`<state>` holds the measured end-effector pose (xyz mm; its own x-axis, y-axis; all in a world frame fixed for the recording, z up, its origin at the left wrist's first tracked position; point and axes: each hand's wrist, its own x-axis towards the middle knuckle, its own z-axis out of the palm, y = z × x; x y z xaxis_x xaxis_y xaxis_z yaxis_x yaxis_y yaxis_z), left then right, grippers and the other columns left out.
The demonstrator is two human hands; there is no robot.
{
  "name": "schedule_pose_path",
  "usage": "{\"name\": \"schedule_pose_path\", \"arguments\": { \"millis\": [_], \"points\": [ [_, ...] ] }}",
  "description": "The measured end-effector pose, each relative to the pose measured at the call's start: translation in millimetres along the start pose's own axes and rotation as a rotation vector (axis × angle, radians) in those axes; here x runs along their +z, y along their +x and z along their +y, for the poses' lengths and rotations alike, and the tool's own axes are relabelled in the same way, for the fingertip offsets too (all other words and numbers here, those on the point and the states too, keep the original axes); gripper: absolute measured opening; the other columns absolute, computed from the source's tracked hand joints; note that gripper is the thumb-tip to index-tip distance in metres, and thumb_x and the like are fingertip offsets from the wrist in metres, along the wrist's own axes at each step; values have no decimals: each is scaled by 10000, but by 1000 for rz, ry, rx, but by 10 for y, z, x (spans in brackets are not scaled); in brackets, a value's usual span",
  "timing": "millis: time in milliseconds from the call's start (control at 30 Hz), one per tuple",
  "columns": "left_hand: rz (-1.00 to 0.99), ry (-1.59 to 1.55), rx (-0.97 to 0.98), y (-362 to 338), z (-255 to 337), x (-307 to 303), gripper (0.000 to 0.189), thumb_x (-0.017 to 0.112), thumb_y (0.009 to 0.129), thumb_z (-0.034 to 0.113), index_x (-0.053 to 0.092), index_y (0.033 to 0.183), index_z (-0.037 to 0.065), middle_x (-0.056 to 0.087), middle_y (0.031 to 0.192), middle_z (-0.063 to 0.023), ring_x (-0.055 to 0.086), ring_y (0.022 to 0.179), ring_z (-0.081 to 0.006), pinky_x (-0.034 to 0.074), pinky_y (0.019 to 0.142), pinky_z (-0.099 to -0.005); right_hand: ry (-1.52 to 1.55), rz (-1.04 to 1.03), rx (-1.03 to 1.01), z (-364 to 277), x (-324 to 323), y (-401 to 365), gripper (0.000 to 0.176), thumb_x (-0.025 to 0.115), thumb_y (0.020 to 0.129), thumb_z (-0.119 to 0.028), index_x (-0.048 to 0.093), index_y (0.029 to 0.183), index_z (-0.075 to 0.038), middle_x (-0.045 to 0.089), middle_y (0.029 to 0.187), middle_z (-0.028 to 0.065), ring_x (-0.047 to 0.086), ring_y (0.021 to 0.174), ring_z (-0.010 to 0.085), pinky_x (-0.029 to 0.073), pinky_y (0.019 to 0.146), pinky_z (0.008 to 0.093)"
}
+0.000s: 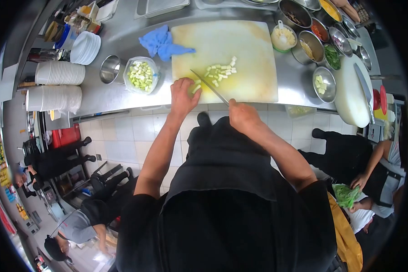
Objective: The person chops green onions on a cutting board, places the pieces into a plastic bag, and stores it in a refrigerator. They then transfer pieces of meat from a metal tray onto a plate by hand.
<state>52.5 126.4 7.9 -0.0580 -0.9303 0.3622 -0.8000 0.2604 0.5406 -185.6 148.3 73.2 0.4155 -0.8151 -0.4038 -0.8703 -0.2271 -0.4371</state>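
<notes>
My left hand (185, 94) is at the lower left of the white cutting board (231, 41), its fingers curled over a pale green vegetable piece (196, 88). A knife (210, 85) is in my right hand (244, 115), fingers wrapped around its handle. Its blade slants up and left across the board, just right of the held piece. Beyond the blade lie several cut pale green chunks (221, 71) on a yellow-green stained area. To the left of the board, a plastic-lined container (141, 75) is filled with similar chunks.
A blue cloth (161, 43) overlaps the board's left edge. A metal bowl (110, 69) and stacked white bowls (60, 73) stand left. Several ingredient bowls crowd the right, near a small bowl (324, 85) and another knife (364, 84). A co-worker at right holds leafy greens (346, 195).
</notes>
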Motion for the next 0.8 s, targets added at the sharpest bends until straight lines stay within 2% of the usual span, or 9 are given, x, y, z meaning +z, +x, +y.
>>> {"name": "schedule_pose_path", "arguments": {
  "millis": [200,433,567,800],
  "points": [
    [-19,14,-28,-1,-10,63,352,810,710,191,636,988,66,619,1016,-109,558,1012,-311,397,878,-410,9,45,-42,-48,87,21,208,488,822,-41,532,991,72,653,735,279,672,734,433,534,688,525],
    [46,-97,-2,-66,7,-116,314,780,697,144,629,963,72,608,987,-100,555,1005,-307,397,880,-404,16,23,-70,-140,-72,-45,201,473,836,-44,526,988,77,654,726,267,665,703,432,518,655,535],
    [28,-88,46,-36,-103,-1,253,724,677,99,630,910,78,591,943,-89,555,982,-296,400,872,-406,-22,-95,-51,-219,-133,-52,200,461,849,-39,520,1002,74,661,764,266,667,726,429,522,676,530],
    [76,-75,52,-57,-113,56,187,712,662,97,626,827,78,583,889,-77,555,937,-285,406,845,-411,-18,-41,-59,-218,135,-24,209,470,855,-36,527,1028,65,664,775,260,671,751,422,532,711,518]
  ]
}}
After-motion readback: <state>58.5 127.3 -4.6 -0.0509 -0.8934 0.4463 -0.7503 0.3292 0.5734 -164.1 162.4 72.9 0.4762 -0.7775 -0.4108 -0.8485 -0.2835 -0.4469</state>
